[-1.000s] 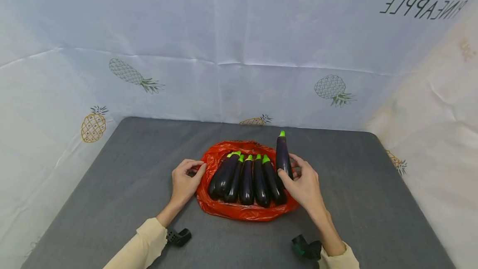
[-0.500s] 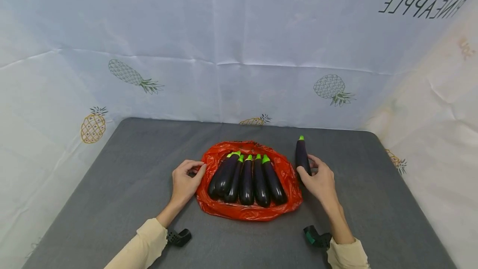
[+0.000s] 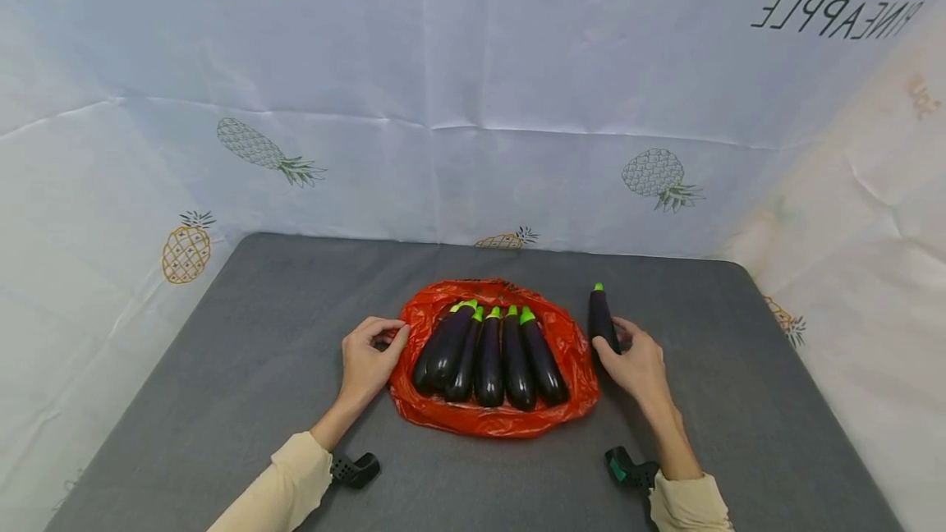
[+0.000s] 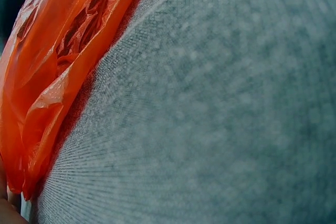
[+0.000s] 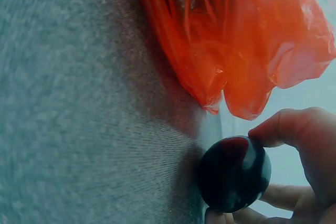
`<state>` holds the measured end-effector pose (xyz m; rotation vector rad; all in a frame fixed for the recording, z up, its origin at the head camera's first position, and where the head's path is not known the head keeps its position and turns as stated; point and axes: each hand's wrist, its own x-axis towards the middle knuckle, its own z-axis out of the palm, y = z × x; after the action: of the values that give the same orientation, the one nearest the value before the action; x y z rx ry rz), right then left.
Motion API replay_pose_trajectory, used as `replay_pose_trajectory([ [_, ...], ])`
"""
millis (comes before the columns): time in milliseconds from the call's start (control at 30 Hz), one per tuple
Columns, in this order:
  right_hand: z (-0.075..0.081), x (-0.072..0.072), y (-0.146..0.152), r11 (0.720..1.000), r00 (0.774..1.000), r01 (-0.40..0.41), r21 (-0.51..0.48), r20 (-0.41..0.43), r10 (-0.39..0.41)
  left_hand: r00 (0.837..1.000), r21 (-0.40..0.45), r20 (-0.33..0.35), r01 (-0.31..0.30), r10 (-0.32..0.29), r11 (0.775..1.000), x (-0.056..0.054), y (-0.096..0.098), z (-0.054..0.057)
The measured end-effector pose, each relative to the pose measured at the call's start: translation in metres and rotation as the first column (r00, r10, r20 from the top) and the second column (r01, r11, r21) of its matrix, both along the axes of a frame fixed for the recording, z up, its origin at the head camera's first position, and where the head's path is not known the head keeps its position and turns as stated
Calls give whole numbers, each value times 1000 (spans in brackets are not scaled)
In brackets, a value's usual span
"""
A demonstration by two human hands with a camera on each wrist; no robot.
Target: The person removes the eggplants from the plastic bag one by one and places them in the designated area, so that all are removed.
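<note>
A red plastic bag (image 3: 424, 411) lies spread on the table with several dark purple eggplants (image 3: 489, 364) side by side in it, their green stem ends toward the back. At the bag's left rim, my left hand (image 3: 369, 358) pinches the plastic between thumb and fingers. To the right of the bag, my right hand (image 3: 634, 361) grips a single eggplant (image 3: 601, 318) by its lower part, stem end pointing away. In the right wrist view the rounded end of that eggplant (image 5: 234, 174) sits between thumb and fingers, close over the table.
The grey tabletop (image 3: 473, 483) extends around the bag. Behind it hangs a pale cloth (image 3: 473, 64) printed with pineapples, which also covers both sides. Black wrist devices (image 3: 628, 468) are worn on both forearms.
My right hand has carried the eggplant rightward from over the bag's right edge to beside the bag, then slightly lower toward the table. The left hand has stayed at the rim.
</note>
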<state>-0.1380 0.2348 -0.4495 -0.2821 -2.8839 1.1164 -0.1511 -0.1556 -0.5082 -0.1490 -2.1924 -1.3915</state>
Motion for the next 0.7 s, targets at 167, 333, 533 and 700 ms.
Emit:
replay_pose_trajectory([
  [167,-2,-1,1,1000,999,-11,-4,34,11,1000,16,0,5,-5,1000,1,1,1],
  [333,0,-1,3,999,996,-51,8,71,51,1000,15,-5,-2,2,1000,2,0,1],
  [533,2,0,4,997,994,-77,12,74,76,1000,1,17,-13,13,1000,1,0,0],
  [700,3,2,2,997,997,-71,13,26,71,1000,-10,8,-13,13,1000,0,0,0],
])
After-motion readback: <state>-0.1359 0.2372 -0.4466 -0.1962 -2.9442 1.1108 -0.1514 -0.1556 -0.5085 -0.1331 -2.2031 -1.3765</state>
